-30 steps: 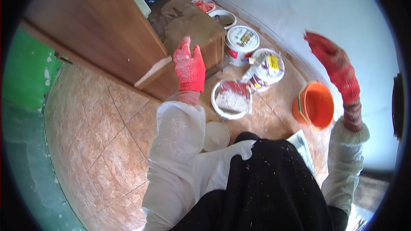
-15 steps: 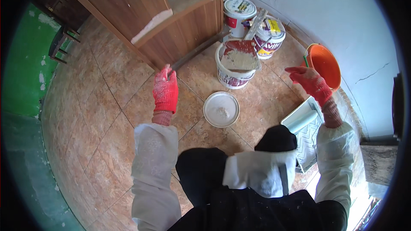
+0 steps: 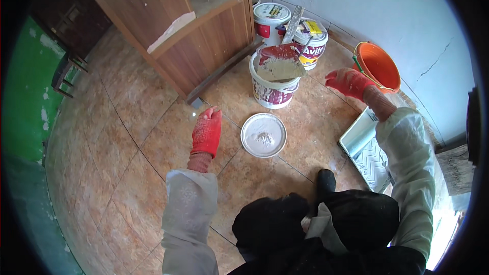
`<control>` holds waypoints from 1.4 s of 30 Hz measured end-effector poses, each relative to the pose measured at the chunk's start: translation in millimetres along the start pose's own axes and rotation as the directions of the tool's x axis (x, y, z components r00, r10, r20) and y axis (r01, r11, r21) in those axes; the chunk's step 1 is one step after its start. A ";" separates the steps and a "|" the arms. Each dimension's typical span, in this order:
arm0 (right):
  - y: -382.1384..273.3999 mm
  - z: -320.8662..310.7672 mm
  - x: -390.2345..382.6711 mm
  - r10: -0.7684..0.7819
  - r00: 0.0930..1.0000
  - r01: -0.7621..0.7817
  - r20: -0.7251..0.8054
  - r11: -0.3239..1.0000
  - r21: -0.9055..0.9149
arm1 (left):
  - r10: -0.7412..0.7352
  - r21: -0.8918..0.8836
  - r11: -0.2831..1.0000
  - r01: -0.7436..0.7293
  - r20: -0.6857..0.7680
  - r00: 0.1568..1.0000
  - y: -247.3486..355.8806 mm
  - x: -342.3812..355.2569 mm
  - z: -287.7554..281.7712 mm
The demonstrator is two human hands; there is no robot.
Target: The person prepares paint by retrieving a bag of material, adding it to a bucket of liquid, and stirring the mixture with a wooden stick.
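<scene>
My left hand (image 3: 206, 131), in a red knitted work glove dusted white, is held out over the tiles. Its fingers are loosely bent, and I see nothing in them. To its right, a round white lid (image 3: 254, 145) with a small heap of white powdery material lies on the floor. My right hand (image 3: 350, 82), gloved the same way, reaches out with bent fingers and holds nothing visible. In the picture it is beside an orange bucket (image 3: 378, 66). Between and beyond my hands stands a white bucket (image 3: 275, 95) of putty, with a wide, smeared reddish tool (image 3: 280, 53) across its top.
Lidded tubs (image 3: 272, 15) stand by the wall behind the putty bucket, with a long metal blade (image 3: 292, 25) among them. A paint tray (image 3: 372, 168) holding a roller (image 3: 362, 140) lies at right. A wooden cabinet (image 3: 204, 40) stands at far left; a dark chair (image 3: 65, 74) is beyond.
My left hand has come lower and a little right; my right hand has shifted slightly left. My legs and feet have changed position, and the view has shifted. The buckets and lid stay put.
</scene>
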State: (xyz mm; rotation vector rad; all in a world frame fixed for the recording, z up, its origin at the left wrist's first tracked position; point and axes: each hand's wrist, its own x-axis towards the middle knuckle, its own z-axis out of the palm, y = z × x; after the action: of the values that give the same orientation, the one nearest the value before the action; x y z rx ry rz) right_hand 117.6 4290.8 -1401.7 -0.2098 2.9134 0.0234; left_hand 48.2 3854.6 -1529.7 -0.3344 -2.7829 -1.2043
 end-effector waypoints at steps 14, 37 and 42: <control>69.4 21.4 149.5 0.181 0.801 0.038 -0.571 0.936 0.351 | -0.031 -0.082 0.996 0.041 0.124 0.992 118.1 157.3 183.3; 109.2 14.7 244.3 0.230 0.893 -0.049 -0.386 0.904 0.426 | -0.186 -0.515 0.818 0.257 0.187 0.965 111.9 181.6 226.5; 131.0 1.5 226.5 0.146 0.920 0.017 -0.364 0.913 0.407 | -0.209 -0.533 0.786 0.312 0.246 0.947 120.2 183.2 233.5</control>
State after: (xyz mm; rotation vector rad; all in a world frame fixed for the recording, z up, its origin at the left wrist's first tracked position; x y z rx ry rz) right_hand -119.5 4388.9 -1452.8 -0.0463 3.2216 -0.6819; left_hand -100.7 4134.6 -1573.4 -0.0850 -2.5951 -2.1783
